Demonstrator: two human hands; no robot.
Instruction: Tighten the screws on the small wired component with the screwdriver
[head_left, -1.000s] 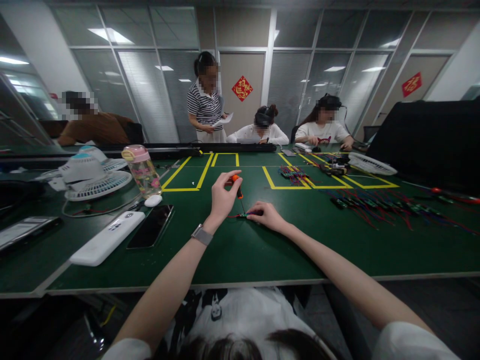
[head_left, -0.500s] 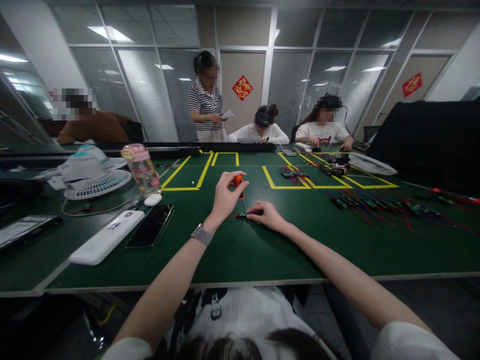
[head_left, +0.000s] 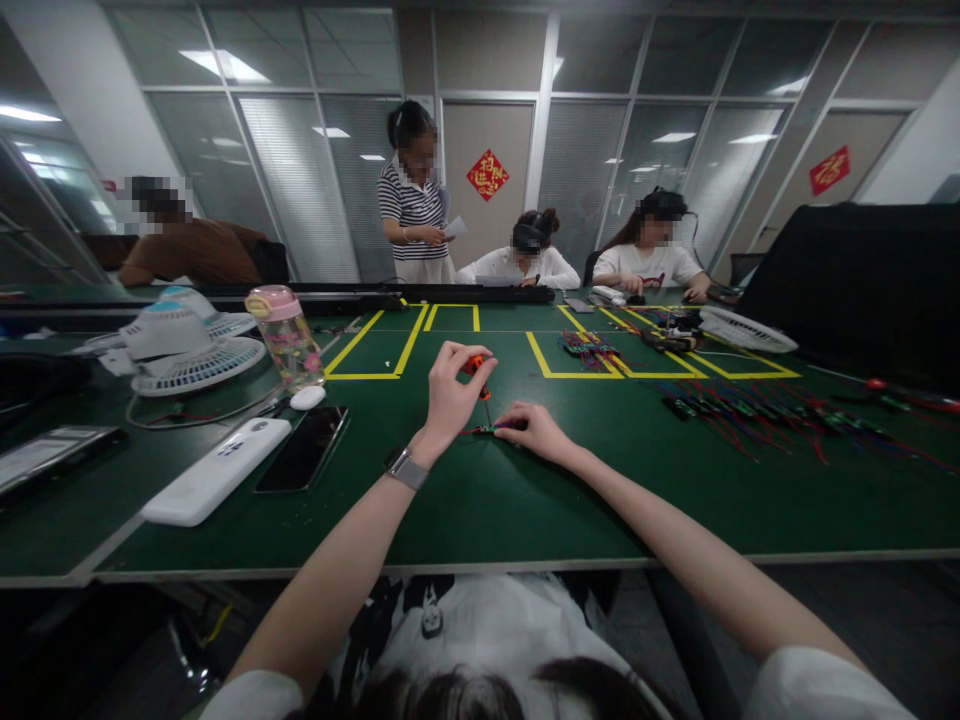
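Note:
My left hand (head_left: 454, 388) is closed around the orange and black handle of a screwdriver (head_left: 485, 394). Its thin shaft slants down to a small green circuit board (head_left: 486, 430) lying on the table. Fingers of my right hand (head_left: 531, 430) pinch the right end of that board, partly hiding it. A short red wire sticks out from the board's left side. Whether the screwdriver tip sits in a screw is too small to tell.
Several wired circuit boards (head_left: 765, 405) lie to the right, and another bunch (head_left: 589, 350) sits on yellow tape. Leftward are a black phone (head_left: 302, 450), a white power bank (head_left: 217, 472), a pink-lidded bottle (head_left: 285, 340) and a white fan (head_left: 195, 350). Several people are across the table.
Fingers of my left hand have shifted slightly on the screwdriver's handle, which looks a little turned. My right hand and the board stay in place.

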